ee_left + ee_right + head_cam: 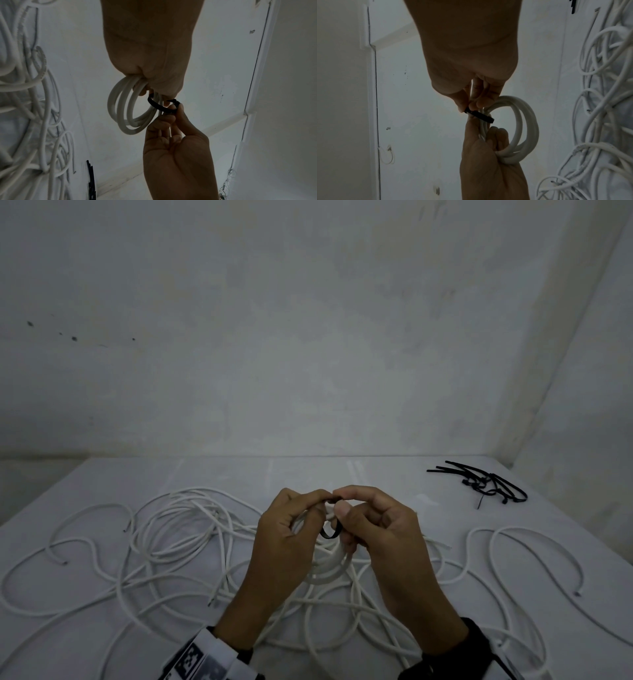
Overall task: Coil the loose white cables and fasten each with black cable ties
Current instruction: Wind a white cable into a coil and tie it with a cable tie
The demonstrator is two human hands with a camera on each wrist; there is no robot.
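Both hands are raised together above the table, fingertips almost meeting. My left hand is curled round a small coil of white cable, gripping the bunched turns on one side so the rest of the ring hangs free. My right hand pinches a black cable tie between thumb and forefinger; the tie is bent into a loop round the gathered strands, beside the left fingers. I cannot tell whether its tail has entered the head yet.

I judge the coil to be light and springy, wanting to open out if the left grip loosens, so the hold belongs just beside the tie, on the bundled section. The tie looks thin, stiff and smooth, likely to slip; it should be held near its head, with the tail pulled by the tip.

Below the hands, loose white cables sprawl in overlapping loops across the table, several with bare ends showing. A small heap of spare black ties lies at the far right, well apart from the hands, near the wall corner. The tangle underneath could snag the coil when it is set down.
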